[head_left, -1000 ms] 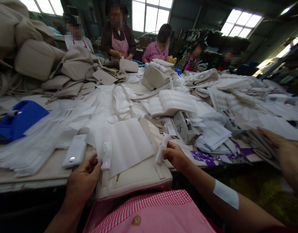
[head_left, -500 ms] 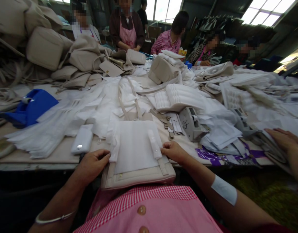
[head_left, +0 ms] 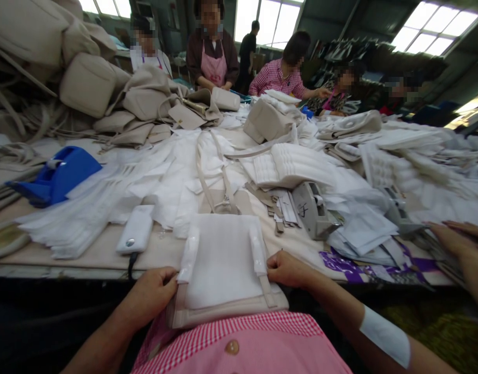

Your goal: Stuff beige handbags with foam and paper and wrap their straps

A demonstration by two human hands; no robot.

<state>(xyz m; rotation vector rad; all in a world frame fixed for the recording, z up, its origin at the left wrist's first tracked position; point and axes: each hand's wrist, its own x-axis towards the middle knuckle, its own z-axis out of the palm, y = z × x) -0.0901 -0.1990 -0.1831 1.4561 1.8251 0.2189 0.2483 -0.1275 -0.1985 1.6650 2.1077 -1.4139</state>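
Note:
A beige bag (head_left: 227,307) lies at the table's near edge against my pink checked apron, with a white foam sheet (head_left: 222,259) over its front. My left hand (head_left: 153,293) is closed on the bag's left edge, by a foam-wrapped strap (head_left: 188,253). My right hand (head_left: 288,268) is closed on the right edge, beside the other wrapped strap (head_left: 257,250). The bag's beige handles (head_left: 213,176) run away from me across the table.
A white power bank (head_left: 135,236) lies left of the bag, a grey tape dispenser (head_left: 314,210) to the right, a blue dispenser (head_left: 57,174) far left. White foam sheets and beige bags cover the table. Another person's hand (head_left: 457,236) rests at right. Several workers stand at the far side.
My right hand laid the wrapped strap piece down onto the bag's front. Both hands then moved to the bag's side edges, and the bag slid closer to me.

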